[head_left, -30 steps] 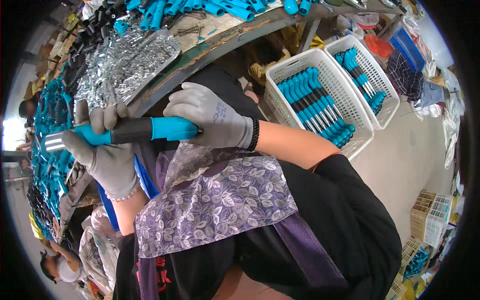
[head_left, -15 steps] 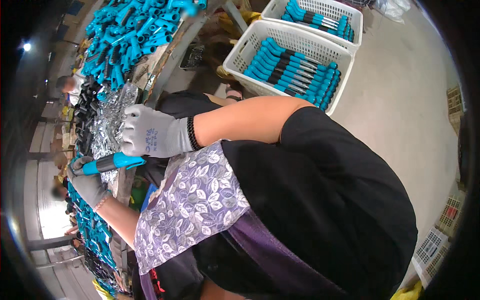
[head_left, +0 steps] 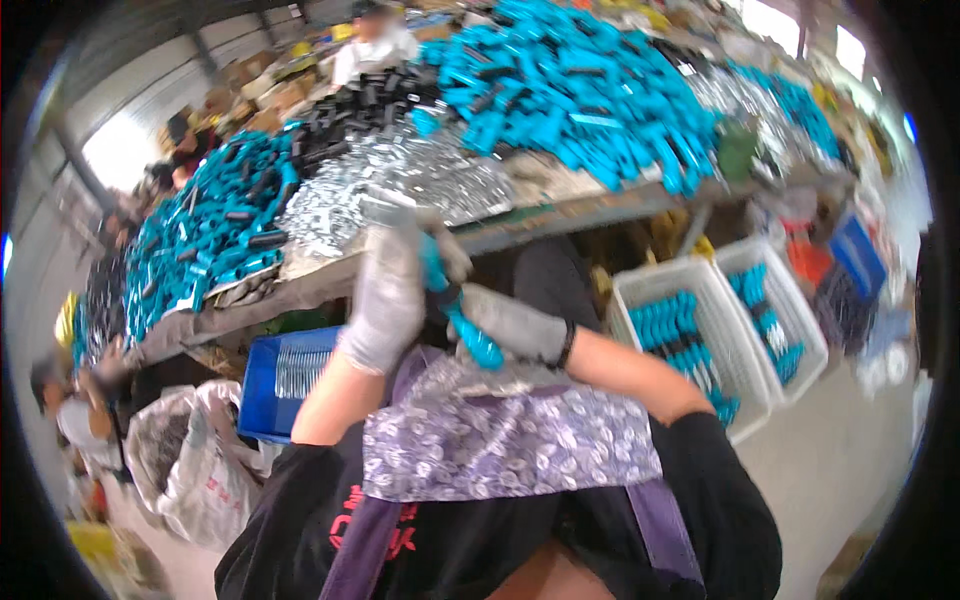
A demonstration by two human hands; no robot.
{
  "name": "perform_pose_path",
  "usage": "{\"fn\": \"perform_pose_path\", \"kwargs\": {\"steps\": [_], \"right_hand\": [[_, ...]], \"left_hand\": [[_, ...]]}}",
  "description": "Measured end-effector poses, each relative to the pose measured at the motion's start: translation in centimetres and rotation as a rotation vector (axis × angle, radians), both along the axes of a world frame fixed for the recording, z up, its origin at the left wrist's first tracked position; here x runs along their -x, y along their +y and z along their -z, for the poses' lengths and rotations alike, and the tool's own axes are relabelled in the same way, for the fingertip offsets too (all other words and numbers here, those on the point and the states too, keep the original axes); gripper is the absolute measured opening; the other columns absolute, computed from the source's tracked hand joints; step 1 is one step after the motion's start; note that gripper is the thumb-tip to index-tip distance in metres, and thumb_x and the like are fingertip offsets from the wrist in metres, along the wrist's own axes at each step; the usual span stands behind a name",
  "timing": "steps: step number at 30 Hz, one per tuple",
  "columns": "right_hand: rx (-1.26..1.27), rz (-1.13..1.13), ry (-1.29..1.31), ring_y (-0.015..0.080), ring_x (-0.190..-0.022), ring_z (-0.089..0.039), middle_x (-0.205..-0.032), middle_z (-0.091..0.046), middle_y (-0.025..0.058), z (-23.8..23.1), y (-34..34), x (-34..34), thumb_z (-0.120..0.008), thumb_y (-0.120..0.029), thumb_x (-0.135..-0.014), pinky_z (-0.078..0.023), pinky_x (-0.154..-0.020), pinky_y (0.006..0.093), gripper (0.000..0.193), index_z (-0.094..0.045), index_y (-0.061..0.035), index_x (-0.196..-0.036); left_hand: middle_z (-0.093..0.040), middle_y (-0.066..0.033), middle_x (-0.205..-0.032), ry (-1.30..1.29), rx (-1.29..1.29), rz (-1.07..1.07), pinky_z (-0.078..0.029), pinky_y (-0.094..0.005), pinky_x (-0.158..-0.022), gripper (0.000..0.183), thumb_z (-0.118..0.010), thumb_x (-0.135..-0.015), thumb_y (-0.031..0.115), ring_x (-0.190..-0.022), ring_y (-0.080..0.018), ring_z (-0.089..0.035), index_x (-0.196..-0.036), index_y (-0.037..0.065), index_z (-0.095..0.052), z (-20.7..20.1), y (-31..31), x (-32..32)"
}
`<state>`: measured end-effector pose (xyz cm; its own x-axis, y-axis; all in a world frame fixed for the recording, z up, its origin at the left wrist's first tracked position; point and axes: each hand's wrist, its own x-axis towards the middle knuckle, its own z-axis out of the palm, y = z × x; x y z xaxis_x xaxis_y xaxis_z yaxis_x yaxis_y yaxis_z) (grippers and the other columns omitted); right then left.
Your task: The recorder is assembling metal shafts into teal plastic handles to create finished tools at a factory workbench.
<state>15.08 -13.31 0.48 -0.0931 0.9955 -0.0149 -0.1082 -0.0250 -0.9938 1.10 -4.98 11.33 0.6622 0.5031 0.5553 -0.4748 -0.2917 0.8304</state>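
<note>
Both my hands wear light grey gloves and are together in front of my apron (head_left: pixel 510 440), just off the bench's near edge. Between them a teal and black plastic handle (head_left: pixel 478 343) slants down to the right. My left hand (head_left: pixel 388 295), smeared by motion, closes on its upper end. My right hand (head_left: pixel 515 325) is wrapped round it at the black middle part. Beyond my hands, a pile of small shiny metal parts (head_left: pixel 340 195) lies on the bench (head_left: pixel 570 222). Whether a metal part is in my fingers is too blurred to tell.
Teal parts (head_left: pixel 580 90) and black sleeves (head_left: pixel 365 110) are heaped on the bench. To the right stand two white crates (head_left: pixel 740 385) of teal and black handles. A blue bin (head_left: pixel 262 385) and a white sack (head_left: pixel 190 470) are at left. People work farther off.
My view has swung round to face the bench. My right hand, earlier a fist beside the metal parts, now grips the handle that my left hand held, close to my apron.
</note>
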Motion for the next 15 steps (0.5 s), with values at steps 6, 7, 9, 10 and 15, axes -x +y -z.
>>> {"fn": "perform_pose_path", "kwargs": {"steps": [6, 7, 9, 10, 15], "right_hand": [[-0.608, 0.45, -0.372, 0.021, -0.093, -0.061, -0.104, -0.059, 0.0115, -6.7, 1.1, -2.3, -0.058, -0.015, -0.096, -0.05, -0.084, 0.0334, 0.046, -0.047, -0.0008, -0.138], [-0.765, 0.478, -0.853, 0.0273, -0.082, -0.064, -0.092, -0.062, 0.0134, -8.3, 1.6, -2.3, -0.064, -0.019, -0.092, -0.051, -0.072, 0.0367, 0.039, -0.055, -0.002, -0.126], [-0.749, 0.213, -1.15, 0.0355, -0.073, -0.064, -0.079, -0.063, 0.0171, -9.0, 4.1, -1.4, -0.066, -0.03, -0.09, -0.048, -0.062, 0.0431, 0.029, -0.063, -0.0049, -0.104], [-0.703, 0.15, -1.169, 0.0369, -0.072, -0.064, -0.077, -0.063, 0.0177, -7.5, 5.0, -1.0, -0.065, -0.034, -0.091, -0.047, -0.061, 0.0451, 0.029, -0.064, -0.0057, -0.098], [-0.392, -0.097, -0.726, 0.0378, -0.09, -0.067, -0.093, -0.069, 0.02, -5.2, 13.5, -1.5, -0.05, -0.025, -0.1, -0.053, -0.081, 0.0434, 0.029, -0.066, -0.0019, -0.106]], "left_hand": [[-0.065, -0.012, -0.092, 0.459, -0.544, -0.168, -0.051, -0.0367, -0.073, 0.029, -0.064, -0.095, 0.023, -0.083, -0.0254, -0.066, -0.117, 0.004, -0.063, 2.6, 4.5, 2.1], [-0.065, -0.0219, -0.105, 0.62, -0.557, -0.094, -0.052, -0.0442, -0.083, 0.032, -0.066, -0.091, 0.022, -0.099, -0.0393, -0.064, -0.116, 0.002, -0.063, 2.5, 5.1, 2.1], [-0.064, -0.0204, -0.096, 0.479, -0.593, -0.021, -0.051, -0.0462, -0.079, 0.031, -0.069, -0.089, 0.023, -0.093, -0.0401, -0.064, -0.112, 0.002, -0.064, 6.6, 6.9, 2.8], [-0.064, -0.0199, -0.094, 0.463, -0.55, 0.035, -0.051, -0.0462, -0.078, 0.032, -0.07, -0.089, 0.024, -0.091, -0.04, -0.064, -0.111, 0.003, -0.064, 8.5, 7.5, 3.2], [-0.064, -0.0187, -0.095, 0.623, -0.423, -0.147, -0.051, -0.0451, -0.077, 0.034, -0.071, -0.088, 0.027, -0.09, -0.0391, -0.064, -0.112, 0.003, -0.063, 9.0, 9.5, 6.2]]}}
